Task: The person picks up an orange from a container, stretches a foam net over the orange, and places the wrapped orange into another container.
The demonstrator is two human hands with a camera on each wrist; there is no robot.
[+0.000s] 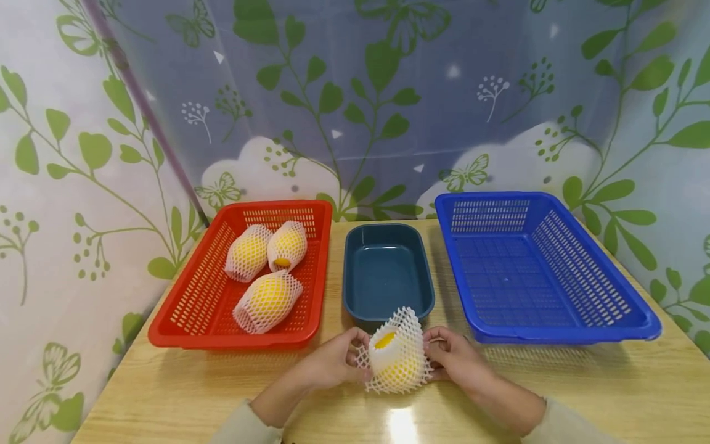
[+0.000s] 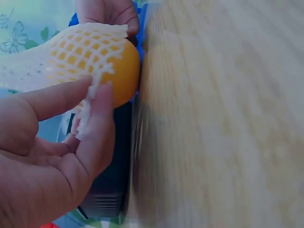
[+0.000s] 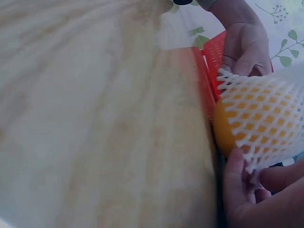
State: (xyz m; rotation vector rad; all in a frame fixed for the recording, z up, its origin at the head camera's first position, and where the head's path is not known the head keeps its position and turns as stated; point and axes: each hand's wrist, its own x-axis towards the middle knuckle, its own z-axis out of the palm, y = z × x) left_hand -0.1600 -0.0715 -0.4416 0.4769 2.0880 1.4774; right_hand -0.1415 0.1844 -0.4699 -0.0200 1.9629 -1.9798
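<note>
In the head view, a smooth yellow-orange fruit (image 2: 127, 71), mango-like in shape, sits in a white foam net sleeve (image 1: 407, 351) in front of the dark teal tub. My left hand (image 1: 338, 362) pinches the net's edge on the left between thumb and fingers. On the opposite side, my right hand (image 1: 459, 364) pinches the net's edge too. Both wrist views show the net's rim spread by the fingertips, with one end of the fruit (image 3: 223, 126) bare beyond it. The net's other end tapers to a loose tip pointing toward the tub.
A red basket (image 1: 233, 340) on the left holds three netted yellow fruits (image 1: 270, 302). The teal tub (image 1: 388, 277) stands in the middle, a blue basket (image 1: 516, 271) on the right. All stand on a wooden table (image 1: 183, 394) before a leaf-patterned curtain (image 1: 355, 123).
</note>
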